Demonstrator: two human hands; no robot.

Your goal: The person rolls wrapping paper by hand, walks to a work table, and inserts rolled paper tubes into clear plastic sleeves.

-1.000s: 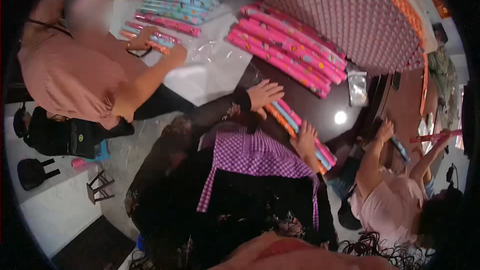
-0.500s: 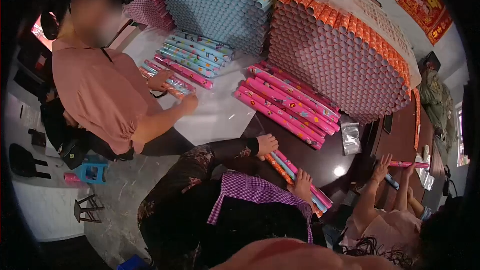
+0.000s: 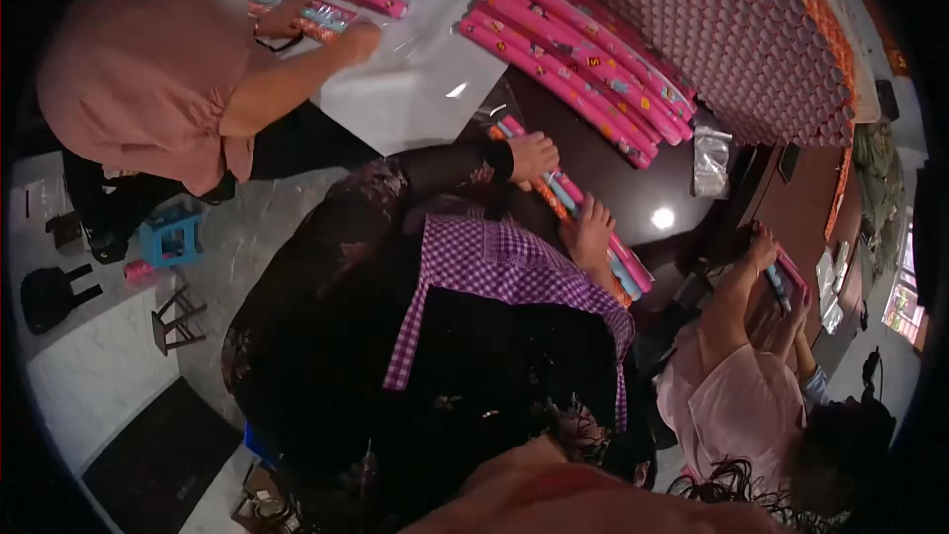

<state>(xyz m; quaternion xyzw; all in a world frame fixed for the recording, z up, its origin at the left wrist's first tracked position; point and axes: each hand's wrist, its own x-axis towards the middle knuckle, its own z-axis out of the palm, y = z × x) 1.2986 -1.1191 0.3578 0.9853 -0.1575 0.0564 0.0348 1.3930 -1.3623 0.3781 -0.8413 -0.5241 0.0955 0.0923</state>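
Three long wrapping-paper rolls, one pink (image 3: 629, 262), one light blue (image 3: 621, 277) and one orange (image 3: 549, 200), lie side by side at the edge of the dark table (image 3: 633, 200). My left hand (image 3: 532, 158) is closed around their upper part, and clear film shows just past it at the rolls' far end. Lower down, my right hand (image 3: 593, 230) rests over the same rolls with its fingers curled on them. A pile of pink patterned rolls (image 3: 583, 69) lies beyond my hands.
A large stack of roll ends (image 3: 732, 30) stands at the back right. Clear plastic bags (image 3: 711, 163) lie near it. At left a co-worker (image 3: 148, 69) handles rolls on a white sheet (image 3: 415, 89); another person (image 3: 741, 376) sits at right holding rolls.
My left hand has gone from spread fingers to curled around the rolls, whose upper end now shows beyond it. The view has tilted. The person at right has brought a pink roll beside a blue one.
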